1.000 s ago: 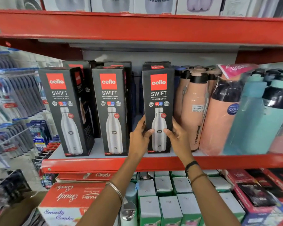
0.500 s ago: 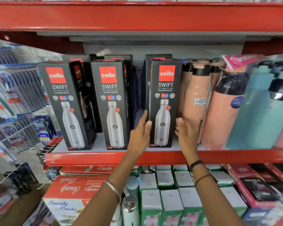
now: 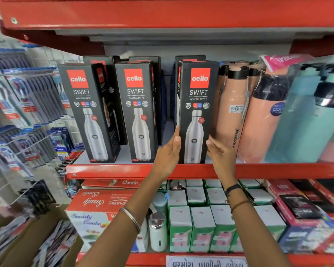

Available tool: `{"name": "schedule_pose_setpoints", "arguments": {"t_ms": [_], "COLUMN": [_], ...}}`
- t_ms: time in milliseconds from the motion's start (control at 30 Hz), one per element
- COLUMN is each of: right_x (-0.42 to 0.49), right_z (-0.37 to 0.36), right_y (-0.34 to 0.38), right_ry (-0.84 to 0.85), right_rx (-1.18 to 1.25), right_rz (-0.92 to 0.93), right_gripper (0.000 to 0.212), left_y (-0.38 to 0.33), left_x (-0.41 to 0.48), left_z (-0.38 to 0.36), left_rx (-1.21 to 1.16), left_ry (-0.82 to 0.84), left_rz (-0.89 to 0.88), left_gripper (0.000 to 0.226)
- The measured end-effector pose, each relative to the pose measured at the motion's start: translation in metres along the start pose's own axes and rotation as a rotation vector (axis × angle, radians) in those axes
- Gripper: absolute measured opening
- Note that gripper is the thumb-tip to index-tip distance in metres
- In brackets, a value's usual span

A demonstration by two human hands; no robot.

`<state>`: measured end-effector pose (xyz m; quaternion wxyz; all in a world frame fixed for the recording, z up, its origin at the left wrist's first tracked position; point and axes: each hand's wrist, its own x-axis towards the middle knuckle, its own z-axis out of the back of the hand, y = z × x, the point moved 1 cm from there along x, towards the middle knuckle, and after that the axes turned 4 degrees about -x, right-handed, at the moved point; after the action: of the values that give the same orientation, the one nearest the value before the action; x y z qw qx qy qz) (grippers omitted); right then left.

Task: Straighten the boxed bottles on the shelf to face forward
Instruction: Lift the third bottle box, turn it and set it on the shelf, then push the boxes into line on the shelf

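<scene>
A: What do the three front boxes on the red shelf (image 3: pixel 123 169) read?
B: "cello SWIFT VACUSTEEL BOTTLE": left box (image 3: pixel 89 112), middle box (image 3: pixel 137 110), right box (image 3: pixel 198 112).
A: And the hands?
B: Left hand (image 3: pixel 169 153) flat, fingers straight, against the right box's left edge; right hand (image 3: pixel 220 157) open, fingertips at its right edge, neither gripping. Beside it, peach bottles (image 3: pixel 231 105).

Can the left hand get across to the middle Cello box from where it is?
Probably yes: the left hand is beside the right box, and only an open gap separates it from the middle box.
</scene>
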<state>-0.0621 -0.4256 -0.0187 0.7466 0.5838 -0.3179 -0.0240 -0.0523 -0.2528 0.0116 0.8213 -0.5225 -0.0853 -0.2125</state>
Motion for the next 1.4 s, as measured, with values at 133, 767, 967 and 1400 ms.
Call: {"name": "schedule_pose_setpoints", "arguments": {"t_ms": [133, 767, 967, 1400], "right_x": [-0.003, -0.036, -0.018, -0.040], "right_z": [0.001, -0.131, -0.152, -0.139], "right_y": [0.003, 0.063, 0.040, 0.040], "right_ry": [-0.023, 0.171, 0.141, 0.013], "right_rx": [-0.022, 0.096, 0.026, -0.113], "right_rz": [0.015, 0.029, -0.083, 0.014], "right_gripper": [0.033, 0.046, 0.045, 0.035], "left_y": [-0.002, 0.069, 0.084, 0.096], "left_x": [-0.007, -0.002, 0.011, -0.007], "left_z": [0.000, 0.090, 0.105, 0.106], "left_rx": [0.000, -0.198, -0.017, -0.008], "left_ry": [0.009, -0.427, -0.286, -0.287], "left_rz": [-0.020, 0.082, 0.096, -0.029], "left_gripper": [0.050, 0.056, 0.049, 0.047]}}
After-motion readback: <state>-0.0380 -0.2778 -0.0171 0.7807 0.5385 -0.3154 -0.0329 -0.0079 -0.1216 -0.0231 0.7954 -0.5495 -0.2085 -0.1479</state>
